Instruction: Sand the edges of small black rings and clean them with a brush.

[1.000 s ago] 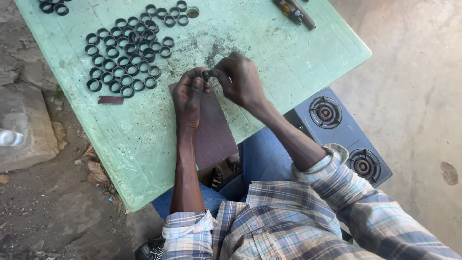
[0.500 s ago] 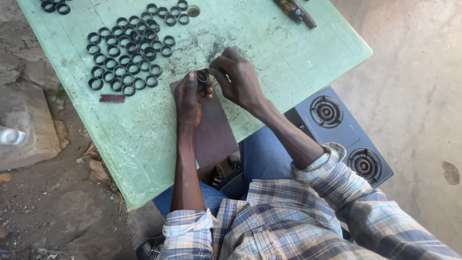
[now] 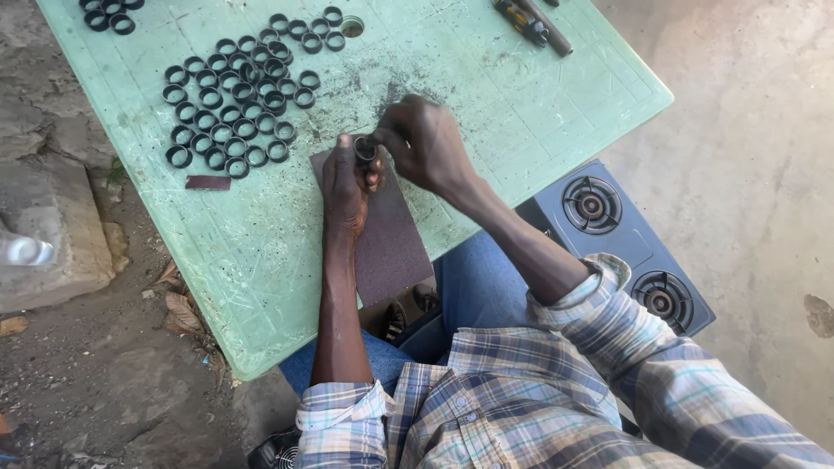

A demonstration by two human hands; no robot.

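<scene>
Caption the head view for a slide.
Both hands, left hand and right hand, hold a small black ring over a brown sandpaper sheet on a green table.

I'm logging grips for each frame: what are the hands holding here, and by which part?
A small black ring, pinched at its rim between the left hand and right hand, above the brown abrasive sheet.

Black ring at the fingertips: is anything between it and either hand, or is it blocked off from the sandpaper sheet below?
Nothing visible is in the way. The black ring sits pinched between the left hand and right hand, directly over the brown sandpaper sheet. The pile of rings lies apart on the green table.
</scene>
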